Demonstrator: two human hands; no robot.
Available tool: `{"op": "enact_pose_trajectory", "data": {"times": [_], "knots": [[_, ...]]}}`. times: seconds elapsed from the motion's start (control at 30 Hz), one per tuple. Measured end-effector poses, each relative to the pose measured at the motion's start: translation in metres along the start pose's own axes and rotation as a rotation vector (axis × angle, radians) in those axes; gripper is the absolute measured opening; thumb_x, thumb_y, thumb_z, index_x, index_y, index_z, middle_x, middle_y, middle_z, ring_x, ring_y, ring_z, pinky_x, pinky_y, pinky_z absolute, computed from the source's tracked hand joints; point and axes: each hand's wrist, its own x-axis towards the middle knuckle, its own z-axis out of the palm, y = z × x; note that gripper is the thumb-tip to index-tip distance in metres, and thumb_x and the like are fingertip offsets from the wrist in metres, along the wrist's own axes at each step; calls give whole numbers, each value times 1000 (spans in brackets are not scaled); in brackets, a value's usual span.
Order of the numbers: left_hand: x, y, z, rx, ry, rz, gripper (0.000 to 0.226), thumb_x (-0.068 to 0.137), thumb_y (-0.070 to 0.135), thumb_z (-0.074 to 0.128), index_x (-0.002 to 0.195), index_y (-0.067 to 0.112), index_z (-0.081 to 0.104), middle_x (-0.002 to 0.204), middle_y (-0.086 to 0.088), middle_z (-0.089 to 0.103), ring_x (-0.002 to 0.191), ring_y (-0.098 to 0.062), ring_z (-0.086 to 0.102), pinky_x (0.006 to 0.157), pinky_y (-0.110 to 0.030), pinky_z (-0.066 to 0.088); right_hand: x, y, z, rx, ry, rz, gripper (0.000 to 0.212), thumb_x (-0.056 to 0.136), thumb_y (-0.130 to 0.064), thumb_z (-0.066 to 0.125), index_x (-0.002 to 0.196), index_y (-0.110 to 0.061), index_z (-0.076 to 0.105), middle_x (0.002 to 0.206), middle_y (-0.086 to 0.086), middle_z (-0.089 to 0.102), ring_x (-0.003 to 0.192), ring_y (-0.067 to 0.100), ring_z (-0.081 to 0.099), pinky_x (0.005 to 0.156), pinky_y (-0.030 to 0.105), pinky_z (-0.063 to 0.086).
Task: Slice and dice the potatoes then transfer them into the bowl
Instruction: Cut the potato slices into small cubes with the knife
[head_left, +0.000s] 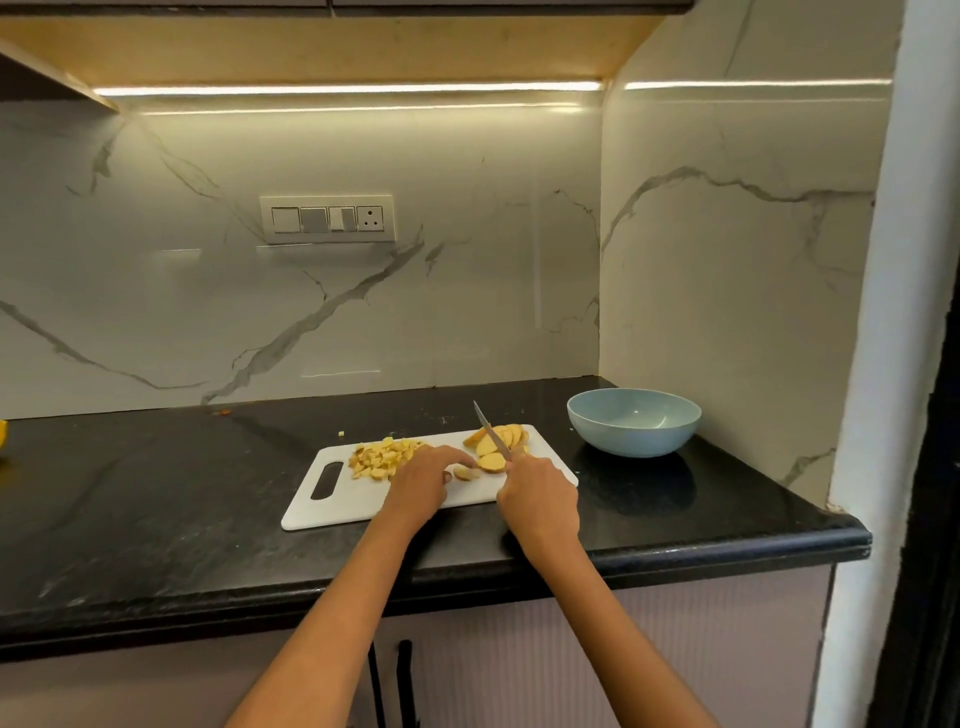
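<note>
A: Where were the potatoes at that moment?

B: All on the white cutting board (363, 501), which lay on the black counter (156, 493). A heap of diced potato (383, 457) sat toward the board's left end, near its handle slot. A fanned row of potato slices (506, 436) lay at the far right corner, and one loose slice (491, 462) sat just in front of that row.

A: And the hands?

B: The right hand (540, 496) was curled round the handle of a knife (492, 430). The blade pointed away from the person and up to the left, crossing over the slices. Whether its edge touched the potato, I couldn't tell.

A: The left one?

B: The left hand (422, 480) lay palm down on the board, between the diced heap and the slices. Its fingers reached to the right, and the fingertips rested on a small pale piece (466, 473) beside the loose slice. The fingers looked fairly straight, pressing and not wrapping round it.

A: What about the bowl?

B: A light blue bowl (635, 441) stood on the counter to the right of the board, near the corner of the marble wall (727, 260). It was apart from the board. No potato showed inside it.
</note>
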Motion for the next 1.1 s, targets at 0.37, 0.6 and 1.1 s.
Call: {"op": "enact_pose_trajectory", "data": {"times": [0.37, 0.6, 1.1], "knots": [[20, 0, -24, 271, -315, 77, 21, 91, 20, 54, 109, 28, 58, 117, 7, 56, 110, -16, 45, 95, -35, 42, 12, 0, 1, 40, -2, -11, 29, 95, -14, 43, 124, -13, 52, 98, 6, 65, 83, 16, 62, 68, 26, 49], [-10, 4, -9, 99, 68, -97, 21, 86, 38, 59, 98, 22, 66, 101, 5, 63, 98, -14, 55, 89, -36, 43, -3, -13, -1, -160, -49, -145, 31, 96, -11, 40, 125, -11, 51, 109, 8, 63, 96, 22, 62, 72, 27, 43], [-20, 4, -10, -95, 138, -191, 17, 87, 26, 63, 96, 17, 73, 106, 3, 68, 97, -13, 58, 72, -23, 39, -37, -27, -14, -214, -137, -185, 28, 97, -17, 45, 122, -8, 53, 114, 10, 59, 100, 23, 60, 81, 29, 46]]}}
